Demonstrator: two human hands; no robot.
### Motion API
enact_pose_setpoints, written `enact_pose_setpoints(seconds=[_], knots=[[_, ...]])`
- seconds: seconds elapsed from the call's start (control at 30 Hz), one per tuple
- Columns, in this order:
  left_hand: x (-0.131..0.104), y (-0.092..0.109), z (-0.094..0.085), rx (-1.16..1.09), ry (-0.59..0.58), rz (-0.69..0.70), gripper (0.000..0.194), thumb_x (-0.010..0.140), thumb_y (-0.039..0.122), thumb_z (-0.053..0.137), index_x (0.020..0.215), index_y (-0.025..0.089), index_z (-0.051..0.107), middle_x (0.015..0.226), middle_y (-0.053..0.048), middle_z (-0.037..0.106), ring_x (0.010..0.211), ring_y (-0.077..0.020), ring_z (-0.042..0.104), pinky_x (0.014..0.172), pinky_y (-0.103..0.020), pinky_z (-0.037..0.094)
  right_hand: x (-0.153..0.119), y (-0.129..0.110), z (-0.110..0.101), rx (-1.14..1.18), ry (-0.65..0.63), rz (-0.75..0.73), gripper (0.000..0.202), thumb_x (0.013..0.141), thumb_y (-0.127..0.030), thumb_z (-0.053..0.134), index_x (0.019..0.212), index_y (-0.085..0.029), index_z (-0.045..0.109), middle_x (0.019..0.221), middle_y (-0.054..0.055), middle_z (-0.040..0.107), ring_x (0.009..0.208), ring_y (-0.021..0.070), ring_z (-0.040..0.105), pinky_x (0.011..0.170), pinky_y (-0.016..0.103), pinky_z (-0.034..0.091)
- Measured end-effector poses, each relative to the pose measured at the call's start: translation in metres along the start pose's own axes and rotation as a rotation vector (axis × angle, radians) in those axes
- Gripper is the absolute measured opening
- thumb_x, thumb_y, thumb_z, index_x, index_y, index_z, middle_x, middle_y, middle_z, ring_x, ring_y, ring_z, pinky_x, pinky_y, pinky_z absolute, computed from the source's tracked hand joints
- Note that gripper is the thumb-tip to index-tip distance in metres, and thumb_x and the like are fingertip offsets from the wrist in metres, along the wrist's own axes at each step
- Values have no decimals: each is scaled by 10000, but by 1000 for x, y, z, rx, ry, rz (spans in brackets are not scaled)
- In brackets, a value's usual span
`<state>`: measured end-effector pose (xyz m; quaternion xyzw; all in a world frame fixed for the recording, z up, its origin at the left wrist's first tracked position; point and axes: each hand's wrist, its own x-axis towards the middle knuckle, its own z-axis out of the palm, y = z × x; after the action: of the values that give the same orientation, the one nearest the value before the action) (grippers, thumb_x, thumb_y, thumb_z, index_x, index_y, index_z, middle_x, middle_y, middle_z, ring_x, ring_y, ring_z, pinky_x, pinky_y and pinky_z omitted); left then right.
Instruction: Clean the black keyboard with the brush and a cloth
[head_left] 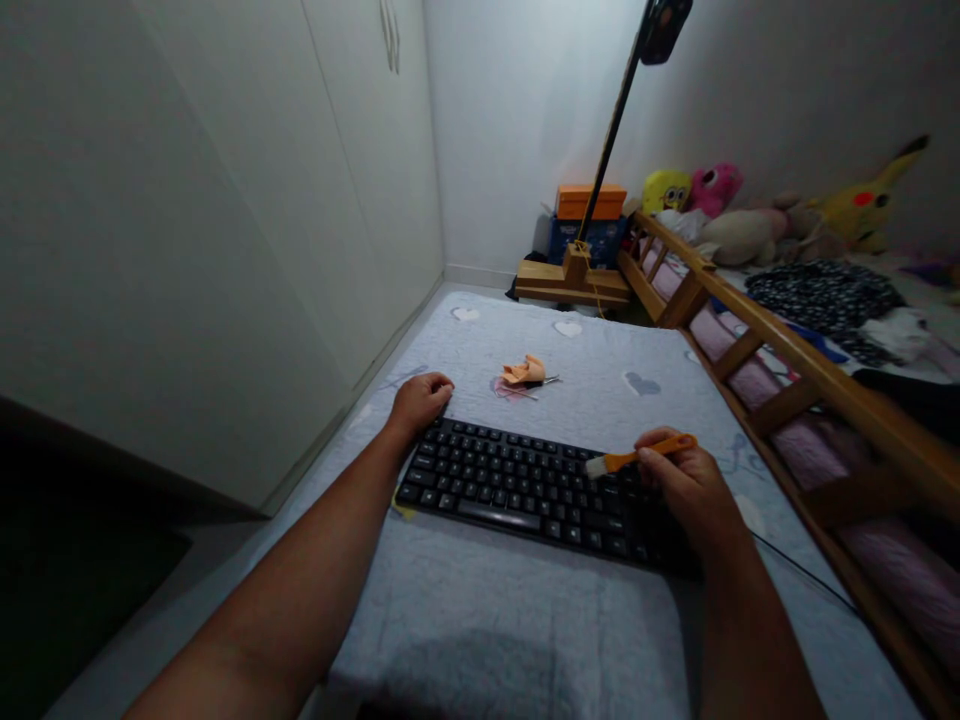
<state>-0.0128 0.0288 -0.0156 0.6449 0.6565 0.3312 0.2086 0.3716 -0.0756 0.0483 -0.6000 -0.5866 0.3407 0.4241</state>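
A black keyboard (510, 480) lies on the pale blue cloth with heart prints. My right hand (679, 475) is closed around an orange-handled brush (622, 461), whose pale bristles meet the keys right of the keyboard's middle. At the keyboard's upper left corner rests my left hand (422, 402), its fingers curled together; whether they grip the edge or anything small is hidden. Beyond the keyboard sits a crumpled orange piece (525, 371) with thin metal-looking sticks beside it.
A wooden bed rail (787, 345) runs along the right side, with plush toys (742, 235) behind it. White cabinet doors (300, 200) stand at the left. A wooden stand (576, 275) with a black pole rises beyond the cloth. A cable (806, 570) trails right.
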Motion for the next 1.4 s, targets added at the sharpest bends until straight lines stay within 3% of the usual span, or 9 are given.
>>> enact_pose_setpoints(seconds=[0.1,0.2,0.4,0.63,0.73,1.1,1.4], knots=[[0,1,0,4,5,0,337,780,406,521,867,181,756,829,-61,746,799,-222,669,761,-319,480,2,2,0,-26,219,-44,190,817,-385,634,873,-204,641,621,-26,574,580,160,546,568,281,424],[0,0,0,7,3,-6,341,772,410,519,866,182,755,822,-61,744,797,-225,669,755,-319,475,3,2,2,57,302,-38,213,811,-398,663,878,-197,647,641,-12,608,582,159,568,558,276,448],[-1,-1,-1,-8,6,-8,335,770,414,522,864,191,754,814,-55,745,793,-226,671,737,-316,469,6,-6,5,251,232,55,256,799,-405,667,910,-176,691,752,56,707,704,200,672,566,282,514],[-1,-1,-1,2,11,5,338,777,406,517,859,188,762,820,-61,746,808,-233,671,757,-322,475,28,-15,-7,293,226,105,229,680,-361,705,779,-154,704,549,-13,577,511,124,534,476,249,465],[-2,-1,-1,8,12,-2,349,780,412,511,867,186,762,816,-60,744,807,-233,670,742,-319,473,43,-10,-8,319,220,133,232,627,-332,743,771,-175,652,574,-10,611,540,144,579,474,255,489],[-2,-3,-1,-17,13,2,332,781,419,515,858,196,749,832,-50,749,805,-223,672,758,-311,473,98,12,16,329,18,328,146,685,-156,741,789,-182,642,672,44,727,607,165,693,519,236,537],[0,-4,0,-12,4,1,325,783,412,516,863,194,744,842,-53,750,808,-225,673,770,-318,478,117,23,33,281,-17,357,178,675,-159,756,785,-195,621,658,40,717,550,161,665,467,235,518]])
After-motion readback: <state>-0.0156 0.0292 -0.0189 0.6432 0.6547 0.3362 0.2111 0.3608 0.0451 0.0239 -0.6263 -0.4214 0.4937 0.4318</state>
